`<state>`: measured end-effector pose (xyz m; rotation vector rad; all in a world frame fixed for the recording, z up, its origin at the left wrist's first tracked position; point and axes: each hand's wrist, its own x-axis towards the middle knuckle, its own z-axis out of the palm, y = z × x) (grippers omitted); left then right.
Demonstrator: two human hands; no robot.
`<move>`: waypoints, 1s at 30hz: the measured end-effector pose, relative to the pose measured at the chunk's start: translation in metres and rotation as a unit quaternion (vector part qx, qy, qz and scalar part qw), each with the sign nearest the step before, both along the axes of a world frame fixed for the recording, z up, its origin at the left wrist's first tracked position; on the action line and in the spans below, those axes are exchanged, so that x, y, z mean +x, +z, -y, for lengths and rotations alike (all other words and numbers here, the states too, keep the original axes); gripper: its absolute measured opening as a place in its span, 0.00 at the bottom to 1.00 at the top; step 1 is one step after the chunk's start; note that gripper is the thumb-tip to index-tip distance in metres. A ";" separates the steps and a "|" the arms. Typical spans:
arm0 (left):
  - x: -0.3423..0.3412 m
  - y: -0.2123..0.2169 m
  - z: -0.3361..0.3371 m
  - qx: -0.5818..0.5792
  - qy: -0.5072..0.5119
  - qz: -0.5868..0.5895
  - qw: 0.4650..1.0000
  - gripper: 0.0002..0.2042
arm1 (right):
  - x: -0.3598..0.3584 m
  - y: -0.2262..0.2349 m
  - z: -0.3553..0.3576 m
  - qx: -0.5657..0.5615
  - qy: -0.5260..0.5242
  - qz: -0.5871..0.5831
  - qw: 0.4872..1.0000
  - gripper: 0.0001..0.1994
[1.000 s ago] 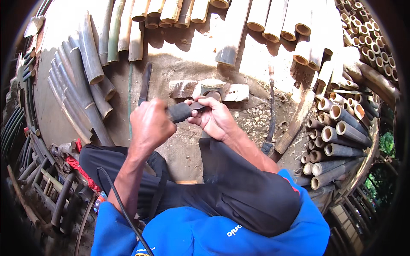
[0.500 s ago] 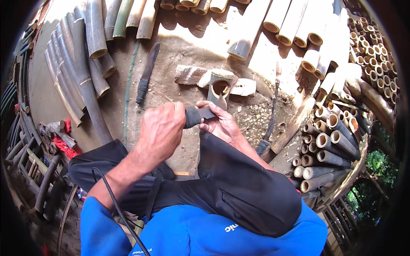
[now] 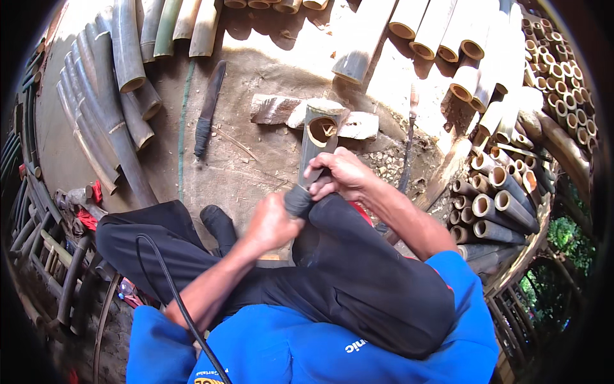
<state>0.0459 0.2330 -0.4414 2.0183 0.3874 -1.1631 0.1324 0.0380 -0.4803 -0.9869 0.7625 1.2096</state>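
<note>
A knife [image 3: 298,201] with a dark wrapped handle slants between my hands. My left hand [image 3: 274,222], slightly blurred, is closed around its handle. Fingers of my right hand [image 3: 344,174] grip the blade just above the handle. The blade's tip points away from me, at the opening cut into a bamboo tube [image 3: 311,151]; whether it touches is unclear. That tube runs from near my bent knee up onto a rough wooden block [image 3: 361,125], and its near end is hidden behind my hands. Pale wood shows inside the opening.
Another wrapped-handle knife [image 3: 210,112] lies on the ground sheet at the left. A long thin blade [image 3: 409,137] lies at the right, near wood chips [image 3: 390,160]. Bamboo poles [image 3: 125,144] curve along the left; stacked cut tubes [image 3: 495,208] stand at the right. A cable [image 3: 169,278] crosses my left arm.
Both hands have turned the knife from nearly level to pointing away. My left hand moved right and nearer; the right hand now reaches over the blade. The bamboo tube shows more of its length.
</note>
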 end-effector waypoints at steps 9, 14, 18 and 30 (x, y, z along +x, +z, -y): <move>0.077 0.057 -0.039 0.148 -0.305 0.160 0.927 0.09 | -0.041 -0.005 -0.024 0.238 -0.254 -0.043 0.937 0.15; 0.164 0.092 -0.040 0.121 -0.483 0.164 0.851 0.07 | -0.044 -0.004 -0.047 0.349 -0.405 -0.078 0.842 0.18; 0.117 0.050 -0.062 0.050 -0.355 0.078 0.930 0.15 | -0.035 -0.002 -0.030 0.210 -0.290 -0.043 0.933 0.16; -0.028 -0.012 0.021 -0.131 0.123 0.053 0.982 0.29 | -0.021 0.002 -0.002 -0.131 0.062 0.170 0.975 0.16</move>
